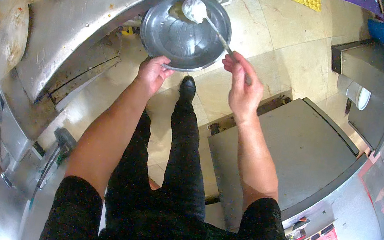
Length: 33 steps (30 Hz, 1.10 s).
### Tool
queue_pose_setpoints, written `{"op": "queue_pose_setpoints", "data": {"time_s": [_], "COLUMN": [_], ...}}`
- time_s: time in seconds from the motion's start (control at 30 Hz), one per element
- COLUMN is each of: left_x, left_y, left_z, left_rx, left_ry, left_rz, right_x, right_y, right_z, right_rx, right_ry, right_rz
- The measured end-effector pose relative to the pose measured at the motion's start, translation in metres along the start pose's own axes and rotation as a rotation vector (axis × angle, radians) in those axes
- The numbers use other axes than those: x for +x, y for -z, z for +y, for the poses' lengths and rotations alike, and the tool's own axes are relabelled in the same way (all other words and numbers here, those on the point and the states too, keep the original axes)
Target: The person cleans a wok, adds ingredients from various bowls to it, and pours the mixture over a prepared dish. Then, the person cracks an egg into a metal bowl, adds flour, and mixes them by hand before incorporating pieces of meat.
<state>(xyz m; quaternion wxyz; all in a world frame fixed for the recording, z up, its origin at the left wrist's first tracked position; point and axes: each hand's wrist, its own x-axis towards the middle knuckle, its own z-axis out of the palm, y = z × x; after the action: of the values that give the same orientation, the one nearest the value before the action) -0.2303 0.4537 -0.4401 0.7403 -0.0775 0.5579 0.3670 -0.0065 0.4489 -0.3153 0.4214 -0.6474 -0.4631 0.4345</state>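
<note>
A wide, shallow metal basin (173,45) is held out above the tiled floor, its near rim gripped by my left hand (153,74). A shiny wet patch shows on its bottom. My right hand (244,87) grips the handle of a long metal ladle (218,35), which slants up and left over the basin. Something white fills or coats the ladle's bowl (194,10); glare hides what it is. Whether the bowl touches the basin, I cannot tell.
At the left runs a stained stainless-steel counter (93,6) with a curved-looking edge. A grey steel cabinet (283,151) stands low at my right. Farther right are a white bucket (362,98) and a blue container (379,31). A yellow egg tray (306,0) lies at the top.
</note>
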Motion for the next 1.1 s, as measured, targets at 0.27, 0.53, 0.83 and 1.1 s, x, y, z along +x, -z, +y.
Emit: {"op": "queue_pose_setpoints", "data": {"time_s": [0.27, 0.53, 0.83, 1.1], "left_x": [-0.006, -0.005, -0.001, 0.011], "left_y": [-0.025, -0.027, -0.027, -0.012], "left_z": [0.011, 0.011, 0.015, 0.012], "left_rx": [0.026, 0.059, 0.065, 0.064], "left_ry": [-0.049, -0.082, -0.107, -0.081], "left_rz": [-0.058, -0.076, -0.062, 0.003], "right_x": [-0.016, -0.006, -0.002, 0.023], "right_y": [0.017, 0.022, 0.025, 0.013], "right_z": [0.012, 0.007, 0.007, 0.005], "right_rx": [-0.38, -0.436, -0.489, 0.361], "right_ry": [0.29, 0.421, 0.483, -0.063], "right_rz": [-0.071, -0.087, -0.108, 0.199]}}
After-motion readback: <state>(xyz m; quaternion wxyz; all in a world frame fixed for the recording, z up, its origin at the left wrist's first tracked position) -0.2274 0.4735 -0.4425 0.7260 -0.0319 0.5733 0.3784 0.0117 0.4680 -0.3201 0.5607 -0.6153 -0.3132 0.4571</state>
